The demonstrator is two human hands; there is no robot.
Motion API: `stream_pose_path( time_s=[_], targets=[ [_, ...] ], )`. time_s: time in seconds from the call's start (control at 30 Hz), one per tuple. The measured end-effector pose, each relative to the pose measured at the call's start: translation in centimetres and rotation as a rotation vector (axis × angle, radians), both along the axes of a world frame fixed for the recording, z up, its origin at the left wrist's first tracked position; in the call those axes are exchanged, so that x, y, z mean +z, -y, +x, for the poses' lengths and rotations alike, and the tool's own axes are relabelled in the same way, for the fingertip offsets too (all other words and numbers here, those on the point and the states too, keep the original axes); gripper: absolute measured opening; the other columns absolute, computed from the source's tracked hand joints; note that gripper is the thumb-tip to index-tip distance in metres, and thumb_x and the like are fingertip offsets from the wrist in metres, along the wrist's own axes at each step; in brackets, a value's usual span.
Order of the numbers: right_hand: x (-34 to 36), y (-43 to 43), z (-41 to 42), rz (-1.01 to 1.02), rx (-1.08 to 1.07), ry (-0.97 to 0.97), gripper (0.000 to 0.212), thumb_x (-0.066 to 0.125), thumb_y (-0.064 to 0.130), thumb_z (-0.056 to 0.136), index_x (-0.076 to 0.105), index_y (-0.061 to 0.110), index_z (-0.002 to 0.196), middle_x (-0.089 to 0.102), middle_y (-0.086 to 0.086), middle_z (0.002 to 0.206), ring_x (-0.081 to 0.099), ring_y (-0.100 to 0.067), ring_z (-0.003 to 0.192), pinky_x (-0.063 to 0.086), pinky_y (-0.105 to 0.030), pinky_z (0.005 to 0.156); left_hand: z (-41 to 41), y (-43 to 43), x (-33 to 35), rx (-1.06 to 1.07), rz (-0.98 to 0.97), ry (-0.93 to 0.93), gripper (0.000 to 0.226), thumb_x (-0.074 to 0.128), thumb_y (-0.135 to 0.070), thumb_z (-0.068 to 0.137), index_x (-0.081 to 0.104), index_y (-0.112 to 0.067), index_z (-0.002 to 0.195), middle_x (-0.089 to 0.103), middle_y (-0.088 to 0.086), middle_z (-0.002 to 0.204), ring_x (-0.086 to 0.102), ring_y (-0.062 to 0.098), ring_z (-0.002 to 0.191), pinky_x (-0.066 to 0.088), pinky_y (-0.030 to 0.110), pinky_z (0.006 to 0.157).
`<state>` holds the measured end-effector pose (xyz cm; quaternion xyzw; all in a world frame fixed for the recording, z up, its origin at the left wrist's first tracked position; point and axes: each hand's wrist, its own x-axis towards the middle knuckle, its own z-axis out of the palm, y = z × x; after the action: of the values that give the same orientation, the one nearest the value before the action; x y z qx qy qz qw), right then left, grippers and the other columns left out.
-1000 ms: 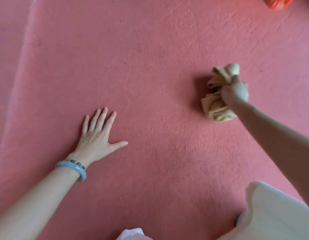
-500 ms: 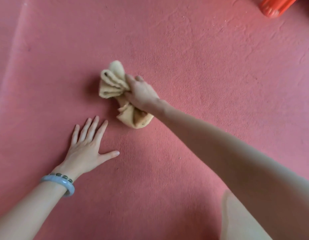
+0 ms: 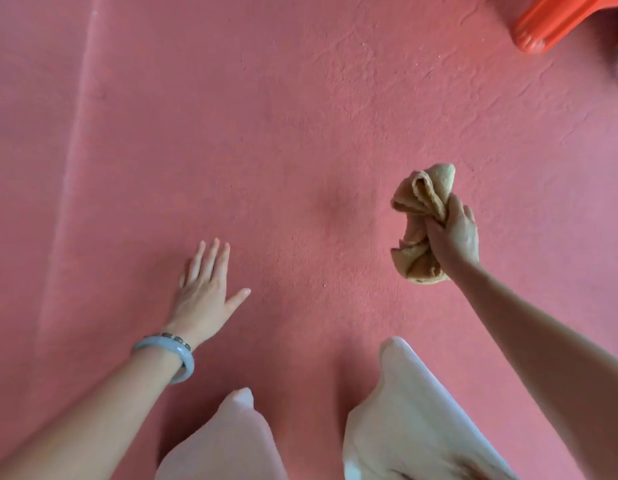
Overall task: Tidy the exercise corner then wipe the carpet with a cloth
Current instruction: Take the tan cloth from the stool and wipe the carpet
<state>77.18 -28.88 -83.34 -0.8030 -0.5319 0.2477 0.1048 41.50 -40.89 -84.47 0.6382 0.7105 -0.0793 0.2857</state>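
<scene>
Salmon-pink carpet [image 3: 300, 116] fills nearly the whole frame. Its pile shows wrinkled, crack-like marks toward the upper right, and a pale straight ridge runs down the left side. Right of centre, the right hand [image 3: 454, 237] grips a bunched tan cloth [image 3: 421, 199]. The fingers and thumb are curled tight round its middle, so one rolled end sticks out above the fist and the other bulges out below, next to the wrist. Whether the cloth presses on the carpet or is held just off it, I cannot tell.

Left of centre and lower in the frame, the left hand [image 3: 205, 289] lies palm down on the carpet. Its fingers are straight and close together, and the thumb is spread out to the right. It holds nothing and is well apart from the cloth. A pale blue-grey bangle [image 3: 176, 355] circles that wrist, with a thin beaded band just beside it.

Two knees in white fabric [image 3: 404, 410] rise from the bottom edge between the forearms. In the upper right corner, the rounded end of an orange plastic piece [image 3: 549, 19] comes down to the carpet.
</scene>
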Motion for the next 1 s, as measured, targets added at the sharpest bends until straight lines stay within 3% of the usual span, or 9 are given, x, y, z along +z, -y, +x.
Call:
stream_pose_path(
  time_s=[0.2,0.33,0.47,0.53,0.6,0.73,0.87,0.93,1.0],
  targets=[
    [17.7,2.0,-6.7,0.073,0.081,-0.449,0.042,0.049,0.047,0.071,0.054,0.021,0.104,0.062,-0.008,0.101,0.058,-0.026,0.094,0.048,-0.043,0.081,4.0,-0.8,19.1,0.233,0.012,0.271,0.081,0.05,-0.045,0.091,0.007,-0.008,0.149,0.004,0.007,0.158,-0.001,0.019,0.146,0.001,0.028,0.116],
    [33.8,2.0,-11.2,0.087,0.17,-0.675,0.027,0.052,0.049,0.072,0.053,0.034,0.095,0.062,0.01,0.092,0.057,-0.005,0.086,0.043,-0.023,0.075,6.6,-3.4,35.2,0.348,0.211,0.496,0.061,0.054,-0.035,0.091,0.033,-0.01,0.142,0.02,0.006,0.154,0.012,0.013,0.142,0.005,0.011,0.108],
    [50.1,1.8,-12.6,0.09,0.272,-0.843,0.043,0.058,0.032,0.076,0.049,0.038,0.118,0.061,0.013,0.109,0.057,0.0,0.102,0.045,-0.024,0.087,8.9,-4.8,52.7,0.456,0.279,0.742,0.053,0.052,-0.052,0.088,0.037,-0.034,0.135,0.032,-0.011,0.146,0.025,0.002,0.137,0.023,0.015,0.107],
    [57.4,1.7,-12.2,0.064,0.346,-0.927,0.059,0.059,0.03,0.075,0.041,0.041,0.13,0.056,0.009,0.123,0.052,-0.006,0.116,0.043,-0.032,0.098,10.0,-5.3,60.4,0.539,0.229,0.957,0.037,0.053,-0.041,0.092,0.038,-0.042,0.127,0.044,-0.018,0.132,0.043,-0.006,0.124,0.04,0.008,0.092],
    [63.4,1.7,-11.3,0.038,0.431,-0.992,0.065,0.061,0.029,0.077,0.034,0.05,0.132,0.052,0.012,0.13,0.047,-0.007,0.123,0.039,-0.033,0.104,10.9,-5.7,66.8,0.518,0.128,1.122,0.043,0.054,-0.034,0.093,0.035,-0.041,0.131,0.052,-0.016,0.128,0.051,-0.013,0.113,0.044,0.006,0.082],
    [72.1,1.7,-7.4,-0.041,0.443,-1.047,0.08,0.062,0.043,0.072,0.025,0.041,0.143,0.042,0.005,0.141,0.038,-0.009,0.132,0.032,-0.041,0.111,12.6,-7.0,75.0,0.404,0.141,1.082,0.085,0.07,-0.058,0.069,0.023,-0.047,0.14,0.052,-0.025,0.129,0.048,-0.007,0.12,0.046,0.018,0.094],
    [77.1,0.6,-3.3,-0.092,0.367,-1.179,0.072,0.06,0.026,0.074,0.032,0.029,0.14,0.053,0.005,0.132,0.053,0.004,0.115,0.045,-0.012,0.09,15.3,-8.6,78.6,0.421,0.227,1.035,0.075,0.078,-0.049,0.065,0.041,-0.043,0.129,0.057,-0.015,0.127,0.056,0.005,0.117,0.045,0.037,0.102],
    [78.1,-0.4,-2.1,-0.118,0.331,-1.197,0.068,0.06,0.031,0.075,0.036,0.029,0.139,0.057,0.008,0.129,0.055,0.003,0.113,0.045,-0.013,0.089,16.2,-9.6,79.3,0.419,0.227,1.069,0.068,0.078,-0.043,0.066,0.045,-0.042,0.126,0.058,-0.01,0.125,0.06,0.011,0.112,0.046,0.042,0.1],
    [78.5,-1.6,-1.7,-0.132,0.304,-1.197,0.066,0.061,0.041,0.075,0.04,0.033,0.137,0.057,0.01,0.131,0.053,0.0,0.118,0.042,-0.022,0.1,16.9,-10.7,79.7,0.423,0.211,1.095,0.07,0.077,-0.043,0.067,0.042,-0.04,0.128,0.059,-0.007,0.123,0.063,0.009,0.107,0.05,0.032,0.094]
  ],
)
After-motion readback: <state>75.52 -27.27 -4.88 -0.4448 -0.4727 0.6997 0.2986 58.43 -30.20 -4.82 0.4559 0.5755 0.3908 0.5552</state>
